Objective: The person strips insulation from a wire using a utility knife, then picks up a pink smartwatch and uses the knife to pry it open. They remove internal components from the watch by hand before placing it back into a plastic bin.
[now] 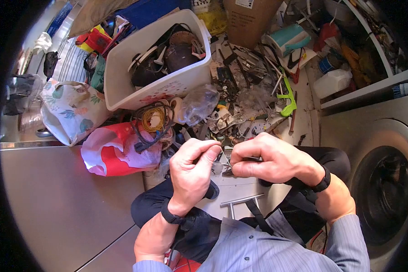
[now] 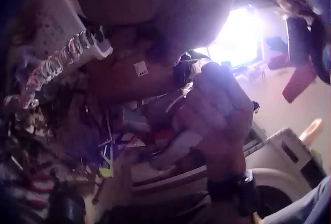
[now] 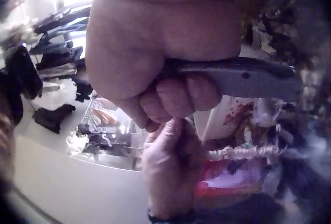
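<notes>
In the head view, my left hand (image 1: 192,167) pinches a thin pale strand (image 1: 224,156) between thumb and curled index finger. My right hand (image 1: 272,158) is close beside it at the strand's other side, its fingers curled. The right wrist view shows this hand gripping a flat grey tool (image 3: 258,81) with a round rivet; the handle sticks out past the little finger, and the rest is hidden in the palm. Fingertips of both hands come close together there. A pale, coiled-looking strand (image 2: 57,66) stretches across the left wrist view, left of the hand.
Scrap metal and small parts (image 1: 240,90) cover the floor ahead. A white bin (image 1: 154,93) stands behind a red-and-white bag (image 1: 118,149) with coiled cable (image 1: 154,119). A green tool (image 1: 287,95) lies right; a washing machine (image 1: 371,136) flanks me. A T-shaped metal bar (image 1: 242,199) lies below my hands.
</notes>
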The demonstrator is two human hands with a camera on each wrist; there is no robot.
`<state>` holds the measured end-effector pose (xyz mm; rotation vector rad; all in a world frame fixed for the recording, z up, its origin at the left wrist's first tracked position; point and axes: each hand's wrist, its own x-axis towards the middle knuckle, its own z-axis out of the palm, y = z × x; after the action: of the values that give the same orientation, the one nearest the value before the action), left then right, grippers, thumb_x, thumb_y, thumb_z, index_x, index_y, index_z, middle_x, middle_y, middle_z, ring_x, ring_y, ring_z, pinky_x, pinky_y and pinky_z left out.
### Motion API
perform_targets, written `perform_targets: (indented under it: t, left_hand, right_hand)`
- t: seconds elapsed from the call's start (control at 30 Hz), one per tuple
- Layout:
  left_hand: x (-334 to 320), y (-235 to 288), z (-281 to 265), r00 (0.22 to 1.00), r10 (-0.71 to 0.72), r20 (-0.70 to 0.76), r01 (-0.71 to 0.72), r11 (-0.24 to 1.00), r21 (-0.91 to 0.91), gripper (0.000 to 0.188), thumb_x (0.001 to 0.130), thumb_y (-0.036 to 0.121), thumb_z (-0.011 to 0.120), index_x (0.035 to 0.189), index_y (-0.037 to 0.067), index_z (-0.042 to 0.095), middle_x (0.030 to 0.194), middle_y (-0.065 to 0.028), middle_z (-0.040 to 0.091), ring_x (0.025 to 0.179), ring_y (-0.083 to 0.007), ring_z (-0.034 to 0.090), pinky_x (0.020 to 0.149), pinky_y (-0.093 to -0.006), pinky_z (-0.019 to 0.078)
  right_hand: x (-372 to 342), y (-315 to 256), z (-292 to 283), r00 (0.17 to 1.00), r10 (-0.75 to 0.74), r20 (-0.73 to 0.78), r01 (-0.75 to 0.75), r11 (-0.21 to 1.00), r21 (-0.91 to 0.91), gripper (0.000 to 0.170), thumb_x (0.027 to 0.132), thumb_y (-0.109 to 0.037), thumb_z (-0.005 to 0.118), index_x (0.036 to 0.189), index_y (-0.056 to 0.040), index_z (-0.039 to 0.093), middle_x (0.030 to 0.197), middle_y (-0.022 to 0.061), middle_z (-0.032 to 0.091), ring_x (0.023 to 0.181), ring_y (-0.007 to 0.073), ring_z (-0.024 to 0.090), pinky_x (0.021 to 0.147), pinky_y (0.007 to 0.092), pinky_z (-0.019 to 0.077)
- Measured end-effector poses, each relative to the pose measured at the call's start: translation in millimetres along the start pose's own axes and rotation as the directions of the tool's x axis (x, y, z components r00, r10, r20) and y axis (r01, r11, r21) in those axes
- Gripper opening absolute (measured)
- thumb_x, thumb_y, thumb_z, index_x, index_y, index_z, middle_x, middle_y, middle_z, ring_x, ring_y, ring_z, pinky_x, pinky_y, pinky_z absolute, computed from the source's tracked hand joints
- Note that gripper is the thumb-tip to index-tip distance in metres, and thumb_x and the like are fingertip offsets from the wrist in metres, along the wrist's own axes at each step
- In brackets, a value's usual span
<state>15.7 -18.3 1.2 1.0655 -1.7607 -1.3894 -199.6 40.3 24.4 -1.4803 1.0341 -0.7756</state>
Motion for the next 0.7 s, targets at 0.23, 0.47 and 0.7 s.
perform_targets:
  t: [0.23,0.47,0.7]
  left_hand:
    - [-2,7,8,0.948,0.2,0.247,-0.237,0.963,0.13,0.009,0.09,-0.002,0.072,0.098,-0.001,0.073,0.083,-0.0104,0.068,0.073,-0.0189,0.065,0.067,-0.0293,0.0504]
    - [5,-2,6,0.99,0.099,0.104,-0.107,0.991,0.075,0.006,0.091,0.0,0.072,0.097,-0.001,0.072,0.079,-0.0082,0.064,0.07,-0.0173,0.061,0.065,-0.0291,0.0483]
    - [2,9,7,0.949,0.028,0.313,-0.024,1.0,-0.015,0.011,0.097,0.007,0.069,0.102,-0.002,0.072,0.08,-0.0061,0.067,0.068,-0.0143,0.06,0.063,-0.0282,0.0471]
  right_hand:
    - [2,21,4,0.867,-0.091,-0.49,-0.095,0.935,-0.342,0.014,0.094,-0.014,0.065,0.09,-0.001,0.062,0.075,0.0172,0.064,0.067,0.0325,0.065,0.061,0.0429,0.0515]
    - [-2,6,6,0.998,-0.055,-0.03,0.052,0.994,-0.097,0.018,0.093,-0.015,0.066,0.087,0.0007,0.061,0.074,0.0198,0.064,0.071,0.0394,0.066,0.065,0.045,0.0516]
    - [-1,25,0,0.863,-0.15,-0.483,-0.128,0.858,-0.497,0.01,0.092,-0.009,0.066,0.09,0.0004,0.065,0.077,0.0164,0.066,0.07,0.0317,0.069,0.064,0.0377,0.0528]
